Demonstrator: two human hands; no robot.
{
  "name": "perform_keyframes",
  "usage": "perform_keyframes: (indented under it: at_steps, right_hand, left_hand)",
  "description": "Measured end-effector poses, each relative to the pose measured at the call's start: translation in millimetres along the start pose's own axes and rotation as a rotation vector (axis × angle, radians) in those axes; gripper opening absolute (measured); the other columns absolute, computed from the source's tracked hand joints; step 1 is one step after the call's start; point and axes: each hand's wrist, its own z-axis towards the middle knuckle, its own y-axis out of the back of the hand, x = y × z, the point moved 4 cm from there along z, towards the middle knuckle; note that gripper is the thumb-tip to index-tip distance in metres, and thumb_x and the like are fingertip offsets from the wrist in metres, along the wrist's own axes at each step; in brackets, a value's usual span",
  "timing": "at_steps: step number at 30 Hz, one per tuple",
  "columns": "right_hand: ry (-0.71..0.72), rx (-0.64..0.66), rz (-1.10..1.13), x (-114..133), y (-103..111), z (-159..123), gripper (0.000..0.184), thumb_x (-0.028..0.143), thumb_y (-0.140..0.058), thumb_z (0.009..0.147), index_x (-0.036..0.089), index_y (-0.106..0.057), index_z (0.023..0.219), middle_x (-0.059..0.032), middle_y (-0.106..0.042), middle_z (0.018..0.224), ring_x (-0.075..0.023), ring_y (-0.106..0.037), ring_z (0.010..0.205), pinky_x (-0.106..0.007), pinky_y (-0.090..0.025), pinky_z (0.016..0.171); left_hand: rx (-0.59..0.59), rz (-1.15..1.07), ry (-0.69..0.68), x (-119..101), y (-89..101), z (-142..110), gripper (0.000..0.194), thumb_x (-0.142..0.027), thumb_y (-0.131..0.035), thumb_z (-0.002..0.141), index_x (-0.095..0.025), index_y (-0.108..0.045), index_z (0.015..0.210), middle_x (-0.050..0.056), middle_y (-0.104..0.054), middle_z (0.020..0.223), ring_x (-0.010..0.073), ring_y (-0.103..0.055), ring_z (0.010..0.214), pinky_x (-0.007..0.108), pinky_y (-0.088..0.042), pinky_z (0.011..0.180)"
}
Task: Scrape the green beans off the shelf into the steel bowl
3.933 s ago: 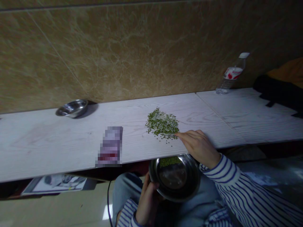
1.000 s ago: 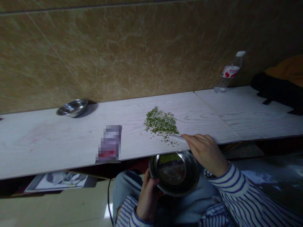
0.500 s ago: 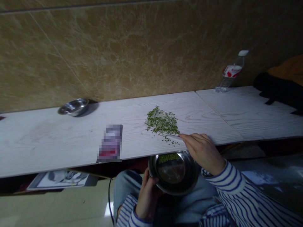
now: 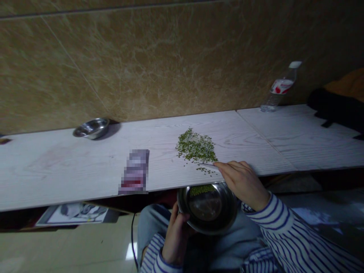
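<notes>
My left hand (image 4: 176,237) grips the lower left rim of a steel bowl (image 4: 229,212), which is tilted just under the counter's front edge. Small green beans (image 4: 202,189), probably mung beans, are gathered at the bowl's far side. Between the thumb and fingers of my right hand (image 4: 241,182) is a thin, flat, pale strip (image 4: 209,165); its exact kind I cannot make out. It lies low over the counter at the near edge of a spread of green beans (image 4: 196,146). A few loose beans are scattered in front of the strip.
On the white wood-grain counter (image 4: 162,170) lie a pixelated purple packet (image 4: 134,170) and, by the wall, a second steel bowl (image 4: 91,129). A plastic bottle (image 4: 277,91) stands at the back right beside dark and orange cloth (image 4: 338,98). A black cable (image 4: 132,235) hangs below.
Since the earliest frame, the strip in my right hand has shifted slightly, with more of it now showing and more beans loose near the edge. My left hand keeps its hold on the bowl.
</notes>
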Motion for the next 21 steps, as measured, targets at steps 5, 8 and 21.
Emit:
perform_keyframes:
  at_steps: [5, 8, 21]
  right_hand:
    - [0.001, 0.016, -0.016, 1.6, -2.1, 3.5, 0.028, 0.012, -0.046, 0.09, 0.018, -0.06, 0.114, -0.0048, -0.071, 0.091, -0.0183, -0.061, 0.084, -0.032, -0.037, 0.075]
    - [-0.005, 0.02, -0.027, 3.2, -2.6, 6.7, 0.028, 0.012, -0.047, 0.09, 0.019, -0.06, 0.114, -0.004, -0.071, 0.091, -0.0183, -0.061, 0.084, -0.032, -0.037, 0.075]
    - [0.085, 0.037, 0.074, 9.3, -1.7, 3.8, 0.028, 0.013, -0.044, 0.092, 0.018, -0.06, 0.114, -0.0064, -0.07, 0.1, -0.0169, -0.061, 0.089, -0.032, -0.037, 0.077]
  left_hand:
    - [-0.008, 0.01, -0.005, -2.7, 0.0, -0.9, 0.053, -0.023, -0.06, 0.071, -0.025, -0.051, 0.124, 0.007, -0.064, 0.114, 0.0285, -0.057, 0.107, 0.04, -0.049, 0.082]
    - [-0.007, 0.007, -0.008, -4.0, -0.9, -1.6, 0.055, -0.023, -0.06, 0.071, -0.025, -0.052, 0.125, 0.008, -0.064, 0.115, 0.0288, -0.057, 0.108, 0.039, -0.049, 0.082]
    - [0.002, -0.033, -0.034, -6.0, 0.3, -2.2, 0.056, -0.021, -0.058, 0.073, -0.026, -0.048, 0.128, 0.007, -0.063, 0.115, 0.0268, -0.059, 0.104, 0.042, -0.048, 0.085]
